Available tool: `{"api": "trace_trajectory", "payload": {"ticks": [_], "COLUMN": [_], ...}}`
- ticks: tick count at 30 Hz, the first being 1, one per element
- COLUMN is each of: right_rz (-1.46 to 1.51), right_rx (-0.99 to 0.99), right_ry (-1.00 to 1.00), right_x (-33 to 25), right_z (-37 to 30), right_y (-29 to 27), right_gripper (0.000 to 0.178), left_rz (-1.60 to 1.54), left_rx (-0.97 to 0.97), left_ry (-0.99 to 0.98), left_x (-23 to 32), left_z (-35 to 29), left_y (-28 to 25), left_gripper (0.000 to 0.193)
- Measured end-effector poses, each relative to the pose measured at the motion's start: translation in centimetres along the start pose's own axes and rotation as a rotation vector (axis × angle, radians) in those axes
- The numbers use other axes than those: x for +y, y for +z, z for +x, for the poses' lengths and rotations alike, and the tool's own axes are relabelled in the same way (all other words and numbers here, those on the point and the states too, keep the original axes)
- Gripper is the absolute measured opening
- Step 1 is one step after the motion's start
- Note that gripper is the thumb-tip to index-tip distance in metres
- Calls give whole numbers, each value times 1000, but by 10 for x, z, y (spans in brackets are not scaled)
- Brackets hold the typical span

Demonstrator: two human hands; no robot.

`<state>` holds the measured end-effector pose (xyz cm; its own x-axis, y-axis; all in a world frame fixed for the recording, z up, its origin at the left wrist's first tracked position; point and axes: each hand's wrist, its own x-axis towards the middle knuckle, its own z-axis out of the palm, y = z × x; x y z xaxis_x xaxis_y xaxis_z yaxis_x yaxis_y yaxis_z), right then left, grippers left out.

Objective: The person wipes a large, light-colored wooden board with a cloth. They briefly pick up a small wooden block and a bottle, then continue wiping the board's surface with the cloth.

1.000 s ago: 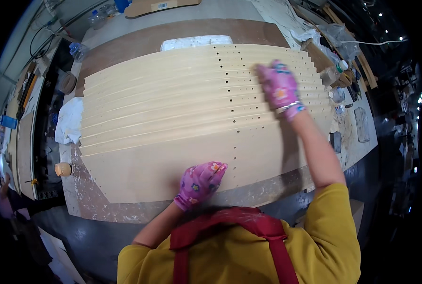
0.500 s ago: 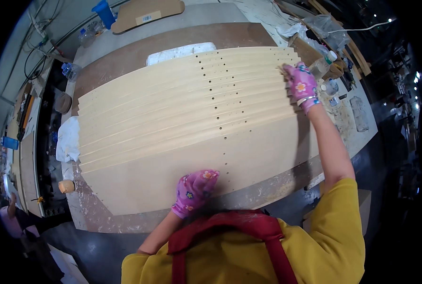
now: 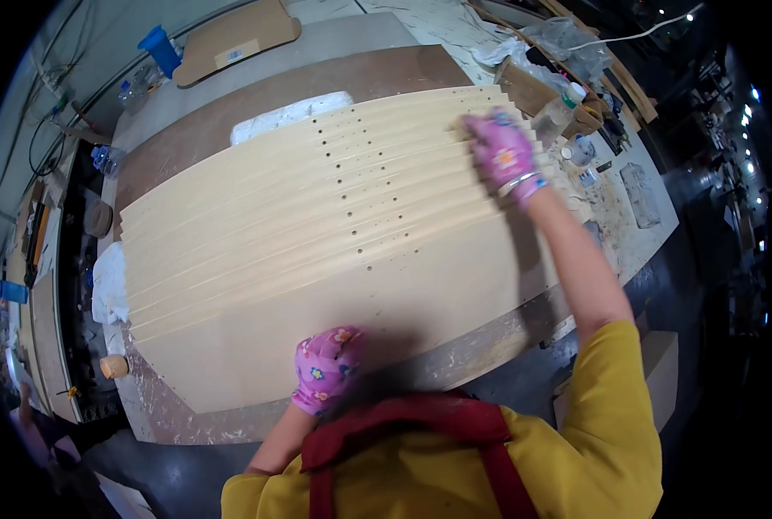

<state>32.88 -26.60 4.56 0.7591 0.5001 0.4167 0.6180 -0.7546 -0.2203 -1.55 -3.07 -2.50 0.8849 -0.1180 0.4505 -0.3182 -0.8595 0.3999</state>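
Note:
Pale wooden panels (image 3: 230, 251) lie overlapped in stepped rows across the worktable, with lines of small dark holes. The nearest panel (image 3: 247, 355) shows the widest bare face. My right hand (image 3: 500, 154), in a pink flowered glove, is above the far right part of the rows, its fingers closed around something small and tan that is too blurred to name. My left hand (image 3: 325, 370), in a matching glove, is closed at the near edge of the nearest panel; its fingertips and anything in them are hidden.
Right of the panels stand a clear bottle (image 3: 557, 114), a small jar (image 3: 579, 150) and a cardboard box (image 3: 524, 86). A white wrapped bundle (image 3: 291, 117) lies behind them. Cardboard (image 3: 239, 39) and a blue container (image 3: 159, 50) are at the far left, a white cloth (image 3: 110, 284) at the left edge.
My right hand has moved left over the stepped rows and is blurred. The view has shifted a little, so the panels sit further left and lower. My left hand stays at the near edge.

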Motion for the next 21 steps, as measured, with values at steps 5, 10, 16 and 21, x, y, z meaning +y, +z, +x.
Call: {"api": "trace_trajectory", "payload": {"ticks": [5, 10, 16, 21], "right_rz": [-15, -322, 92, -247], "right_rx": [10, -74, -90, -43], "right_ry": [-48, 324, 305, 302], "right_x": [-35, 105, 47, 123], "right_z": [2, 3, -4, 1], "right_y": [15, -28, -25, -38], "right_gripper": [24, 33, 30, 32], "left_rz": [22, 49, 125, 176], "left_rx": [79, 63, 47, 83], "left_ry": [-4, 15, -1, 29], "left_x": [4, 4, 1, 6], "left_z": [2, 5, -5, 0], "left_y": [7, 8, 11, 11], "left_gripper": [22, 22, 26, 26]}}
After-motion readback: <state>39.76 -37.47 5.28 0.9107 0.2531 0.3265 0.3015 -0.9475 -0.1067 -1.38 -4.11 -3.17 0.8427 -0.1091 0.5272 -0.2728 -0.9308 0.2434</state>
